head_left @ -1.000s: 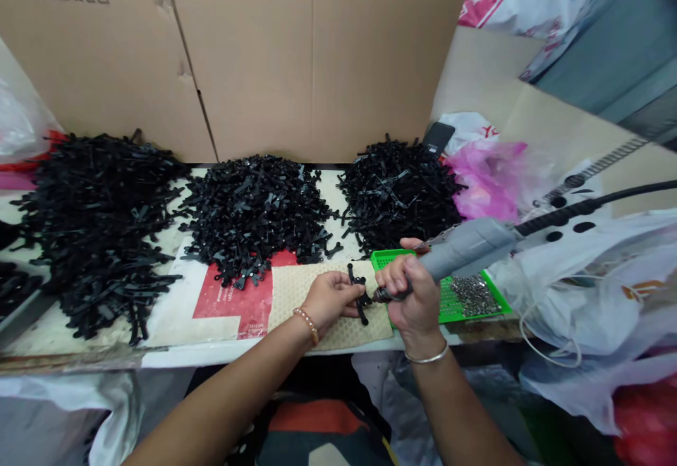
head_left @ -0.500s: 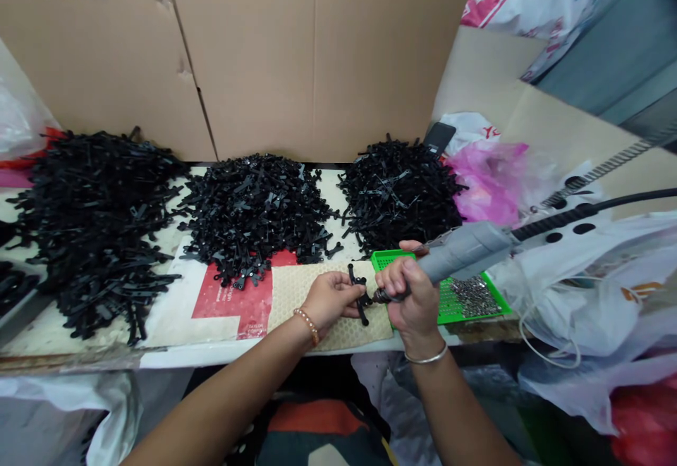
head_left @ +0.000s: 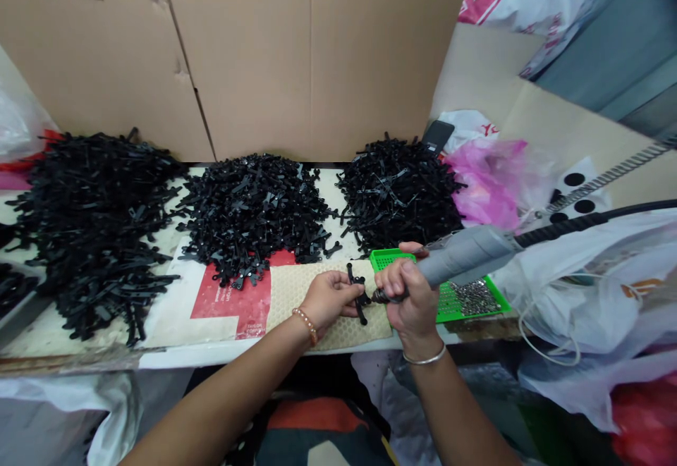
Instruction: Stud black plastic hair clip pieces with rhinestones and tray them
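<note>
Left hand (head_left: 331, 298) pinching black plastic bracket (head_left: 358, 293) upright over honeycomb mat (head_left: 296, 290) at bench edge. Right hand (head_left: 407, 291) wrapped tight round grey electric screwdriver (head_left: 465, 258), bit pressed against bracket. Likely risk: bit slipping off screw toward left fingertips if bracket twists in grip. Green tray (head_left: 388, 259) of screws just beside right hand. Beyond, three heaps of black parts (head_left: 254, 205) before cardboard wall (head_left: 312, 57). Screw itself hidden; bit tip hard to discern.
</note>
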Motion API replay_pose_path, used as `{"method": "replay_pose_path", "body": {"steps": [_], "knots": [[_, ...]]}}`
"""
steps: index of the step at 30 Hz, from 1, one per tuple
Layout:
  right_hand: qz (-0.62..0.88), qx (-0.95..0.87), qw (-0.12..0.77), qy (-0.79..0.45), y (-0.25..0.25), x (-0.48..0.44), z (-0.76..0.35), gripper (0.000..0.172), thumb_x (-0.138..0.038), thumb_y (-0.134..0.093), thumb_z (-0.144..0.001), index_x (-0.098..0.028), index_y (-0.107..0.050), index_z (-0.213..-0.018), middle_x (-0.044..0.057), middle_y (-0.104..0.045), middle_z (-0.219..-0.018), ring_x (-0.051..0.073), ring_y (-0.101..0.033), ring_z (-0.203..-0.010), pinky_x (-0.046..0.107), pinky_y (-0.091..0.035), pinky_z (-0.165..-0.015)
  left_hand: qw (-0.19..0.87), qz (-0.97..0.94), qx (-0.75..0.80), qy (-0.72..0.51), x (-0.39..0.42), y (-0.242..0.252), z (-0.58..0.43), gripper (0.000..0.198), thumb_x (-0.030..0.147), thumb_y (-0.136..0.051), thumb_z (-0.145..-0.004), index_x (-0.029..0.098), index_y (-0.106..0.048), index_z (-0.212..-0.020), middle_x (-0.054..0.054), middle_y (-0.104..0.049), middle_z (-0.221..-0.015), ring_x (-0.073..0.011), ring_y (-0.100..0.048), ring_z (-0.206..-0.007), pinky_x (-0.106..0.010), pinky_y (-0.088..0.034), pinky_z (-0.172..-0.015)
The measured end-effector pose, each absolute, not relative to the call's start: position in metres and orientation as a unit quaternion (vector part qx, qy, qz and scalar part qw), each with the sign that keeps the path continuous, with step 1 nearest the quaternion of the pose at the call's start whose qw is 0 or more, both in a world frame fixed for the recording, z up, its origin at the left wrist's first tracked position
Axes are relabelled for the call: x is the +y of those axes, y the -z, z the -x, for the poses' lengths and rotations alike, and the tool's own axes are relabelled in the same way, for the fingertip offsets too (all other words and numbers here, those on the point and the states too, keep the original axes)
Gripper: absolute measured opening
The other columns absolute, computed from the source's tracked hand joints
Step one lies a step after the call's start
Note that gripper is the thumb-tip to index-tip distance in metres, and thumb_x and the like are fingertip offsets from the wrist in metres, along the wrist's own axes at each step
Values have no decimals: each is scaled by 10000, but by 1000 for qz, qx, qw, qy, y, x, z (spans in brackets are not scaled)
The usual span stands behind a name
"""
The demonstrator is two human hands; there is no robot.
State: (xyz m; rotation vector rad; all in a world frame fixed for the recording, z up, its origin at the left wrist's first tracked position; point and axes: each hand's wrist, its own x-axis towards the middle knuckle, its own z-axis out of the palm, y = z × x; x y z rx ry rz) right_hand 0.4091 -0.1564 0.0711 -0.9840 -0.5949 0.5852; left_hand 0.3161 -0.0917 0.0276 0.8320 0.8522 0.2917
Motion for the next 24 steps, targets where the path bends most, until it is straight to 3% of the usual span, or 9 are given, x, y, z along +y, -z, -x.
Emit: {"method": "replay_pose_path", "body": {"steps": [17, 24], "knots": [[458, -327, 781, -270, -61, -156, -406, 170, -302, -596, -808, -242, -500, -935, -111, -336, -458, 92, -315, -372, 241, -354, -438, 826, -382, 392, -134, -90, -22, -316, 292, 208, -797, -659, 123, -519, -676, -25, -628, -591, -104, -595, -476, -229, -545, -470], [441, -411, 735, -311, -53, -159, -409, 182, -341, -616, -833, -246, -491, -926, -113, -364, -457, 94, -330, -359, 244, -364, -430, 833, -384, 376, -128, -89, -19, -315, 325, 316, -817, -632, 106, -570, -644, -50, -646, -602, -113, -616, -492, -223, -550, -500]]}}
